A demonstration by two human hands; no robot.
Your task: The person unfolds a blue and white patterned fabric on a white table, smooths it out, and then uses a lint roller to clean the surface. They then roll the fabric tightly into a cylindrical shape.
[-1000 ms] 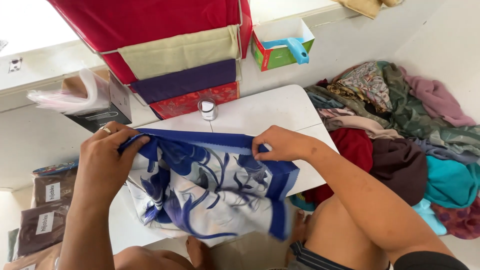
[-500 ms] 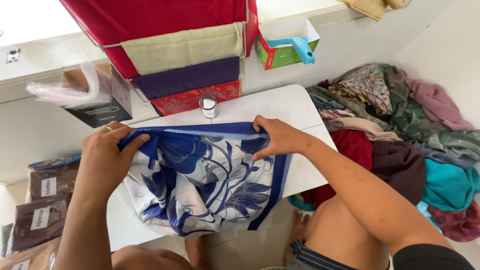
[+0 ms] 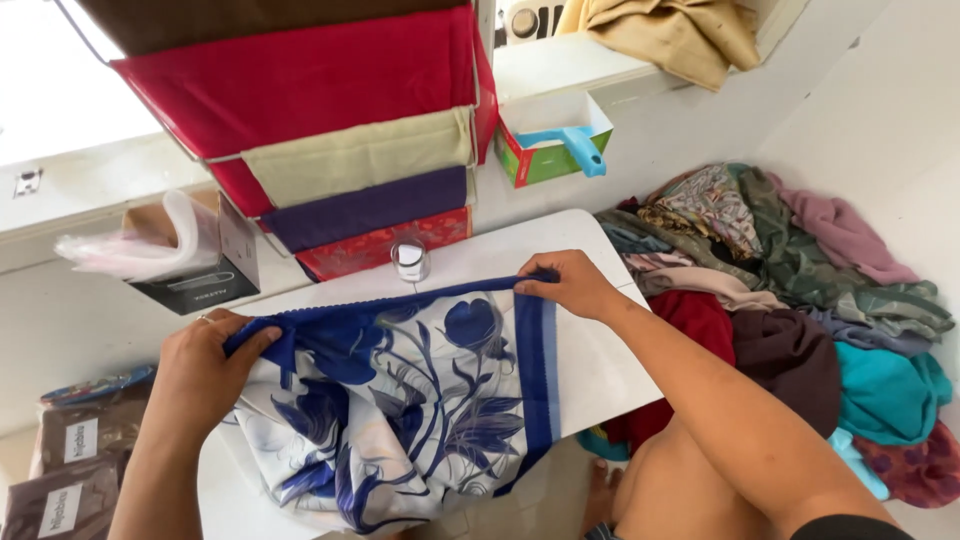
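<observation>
- I see the blue and white floral scarf point(image 3: 400, 400) spread across the white surface point(image 3: 590, 360), its dark blue border running along the far edge and down the right side.
- My left hand point(image 3: 205, 365) is closed on the scarf's far left corner, fingers curled over the bunched border.
- My right hand point(image 3: 570, 285) pinches the scarf's far right corner, fingertips pressed together on the blue edge, holding it just above the surface.
- A small glass jar point(image 3: 410, 260) stands on the surface just beyond the scarf's far edge; I cannot tell what is in it.
- Beyond the jar hangs a rack of folded cloths point(image 3: 350, 140), stacked red, beige, purple and patterned red.
- Left of the scarf, a dark open box point(image 3: 200, 275) sits against the wall with clear plastic bags point(image 3: 140, 245) spilling out of it.
- Beyond the scarf and to its right, a green and red carton point(image 3: 550, 140) holds a light blue handle point(image 3: 570, 140).
- Right of the scarf lies a heap of mixed clothes point(image 3: 800, 300) in red, brown, teal, green and pink.
- Near the scarf's left, brown packets point(image 3: 70, 460) with white labels are stacked low.
</observation>
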